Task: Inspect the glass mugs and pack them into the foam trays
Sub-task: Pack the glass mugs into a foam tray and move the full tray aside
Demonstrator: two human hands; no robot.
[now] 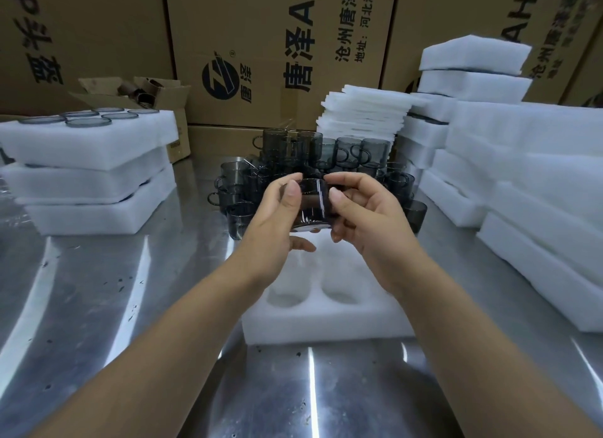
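A smoky grey glass mug (314, 206) is held up between both hands above a white foam tray (326, 317). My left hand (275, 215) grips its left side with thumb on top and fingers underneath. My right hand (362, 209) pinches its right side. The tray lies on the steel table in front of me, and its visible round pockets hold nothing. Behind the hands stands a cluster of several more grey mugs (326, 157), stacked in two layers.
At the left is a stack of foam trays (88, 173), the top one filled with mugs. Thin foam sheets (365, 111) and more foam tray stacks (538, 183) fill the right side. Large cardboard boxes (261, 46) wall the back; a small open carton (156, 95) sits back left.
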